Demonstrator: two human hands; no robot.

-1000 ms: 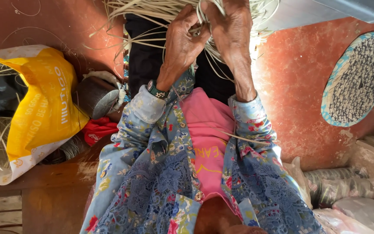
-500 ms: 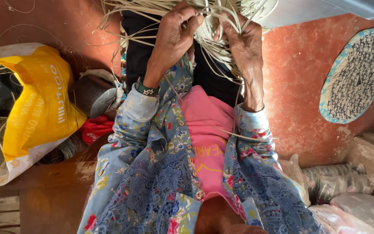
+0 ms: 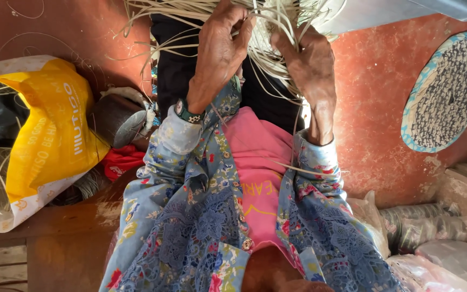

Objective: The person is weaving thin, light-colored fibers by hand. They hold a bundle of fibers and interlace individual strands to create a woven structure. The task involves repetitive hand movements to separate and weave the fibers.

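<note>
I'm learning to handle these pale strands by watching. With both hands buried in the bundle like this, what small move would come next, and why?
Probably the left hand draws the few strands pinched in its fingers away from the bundle of pale strands. The right hand already grips the mass beside it and can steady it, and loose strands trail tangled over both wrists, so separating a small group looks easier than moving the lot.

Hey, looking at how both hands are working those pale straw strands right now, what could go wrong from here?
The left hand and right hand both grip the straw strands, which splay loosely in all directions, so they could tangle or slip from the grip. One stray strand trails across the right sleeve and might snag. The thin strands might also kink or snap where they bend sharply.
</note>
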